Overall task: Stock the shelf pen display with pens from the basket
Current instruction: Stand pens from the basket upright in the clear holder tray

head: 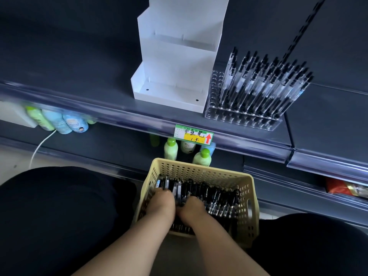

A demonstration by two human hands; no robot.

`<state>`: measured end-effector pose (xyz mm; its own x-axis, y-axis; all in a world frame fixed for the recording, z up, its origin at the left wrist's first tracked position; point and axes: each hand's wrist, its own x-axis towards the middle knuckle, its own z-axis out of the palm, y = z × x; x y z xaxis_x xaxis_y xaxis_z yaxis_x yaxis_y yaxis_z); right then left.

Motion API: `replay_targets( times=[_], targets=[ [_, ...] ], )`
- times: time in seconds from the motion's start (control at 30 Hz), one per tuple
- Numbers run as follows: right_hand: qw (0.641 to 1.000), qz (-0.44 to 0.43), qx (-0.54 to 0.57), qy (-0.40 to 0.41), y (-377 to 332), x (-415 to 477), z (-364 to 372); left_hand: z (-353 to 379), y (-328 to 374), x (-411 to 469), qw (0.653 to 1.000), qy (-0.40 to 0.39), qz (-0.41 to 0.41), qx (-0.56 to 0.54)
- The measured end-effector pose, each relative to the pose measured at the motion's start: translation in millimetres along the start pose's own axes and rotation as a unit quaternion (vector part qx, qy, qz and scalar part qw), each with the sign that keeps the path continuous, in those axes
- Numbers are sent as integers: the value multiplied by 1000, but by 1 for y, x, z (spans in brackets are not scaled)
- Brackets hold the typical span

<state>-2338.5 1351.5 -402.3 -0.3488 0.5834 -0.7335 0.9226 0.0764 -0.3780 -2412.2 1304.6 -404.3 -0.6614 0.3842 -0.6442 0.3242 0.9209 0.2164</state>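
Fingers buried among basket pens

I see both hands down inside the yellow perforated basket, side by side among the black pens. The left hand and right hand curl into the pile; I cannot tell whether either has closed on a pen. On the dark shelf above, a clear pen display stands part-filled with upright pens, just right of a white tiered stand. A price tag sits on the shelf edge; green bottles stand below.
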Motion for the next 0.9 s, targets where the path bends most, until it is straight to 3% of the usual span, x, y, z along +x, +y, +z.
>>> replay_targets(
  times=[0.17, 0.27, 0.4, 0.6, 0.7, 0.9],
  targets=[
    [999, 8, -41, -18, 4, 3, -2, -1, 3, -9, 996, 17, 59, 64],
    [999, 2, -37, -15, 6, 2, -5, 0, 4, -5, 996, 18, 42, 72],
    [999, -36, 2, 5, 11, 0, -11, -5, 5, -4, 998, 35, 58, 0],
    [985, -69, 152, 49, 9, -17, -14, -19, 9, -19, 985, 70, 121, -102],
    [981, -111, 147, 57, 13, -28, -15, -22, 8, -31, 976, 78, 147, -142],
    [958, -199, 142, 154, 14, -57, -26, -47, 17, -65, 945, 135, 224, -194]
  ],
)
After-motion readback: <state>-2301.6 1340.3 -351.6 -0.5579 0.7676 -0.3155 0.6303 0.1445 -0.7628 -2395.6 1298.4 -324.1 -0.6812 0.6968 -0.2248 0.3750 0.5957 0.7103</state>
